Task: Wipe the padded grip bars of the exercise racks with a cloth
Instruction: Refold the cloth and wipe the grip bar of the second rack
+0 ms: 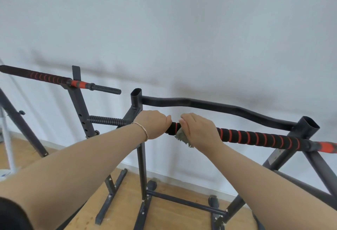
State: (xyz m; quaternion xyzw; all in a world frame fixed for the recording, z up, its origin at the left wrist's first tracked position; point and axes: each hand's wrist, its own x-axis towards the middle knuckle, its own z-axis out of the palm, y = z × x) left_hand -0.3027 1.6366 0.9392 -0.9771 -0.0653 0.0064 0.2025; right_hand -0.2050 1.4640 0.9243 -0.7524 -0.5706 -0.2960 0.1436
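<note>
White wall (182, 29) behind, left hand (155, 124) grips padded bar (255, 136) end, right hand (199, 131) clamps cloth (182, 138) alongside.

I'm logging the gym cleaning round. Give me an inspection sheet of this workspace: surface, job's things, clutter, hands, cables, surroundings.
Surface: wooden floor, pale specks in places.
Job's things: padded grip bar, black with red rings, on the right rack; grey cloth against it; second padded bar on the left rack, no hand on it.
Clutter: nothing seen.
Hands: left hand grips the grip bar's left end; right hand holds the cloth on the bar.
Cables: nothing seen.
Surroundings: white wall; white stand at far left.
</note>
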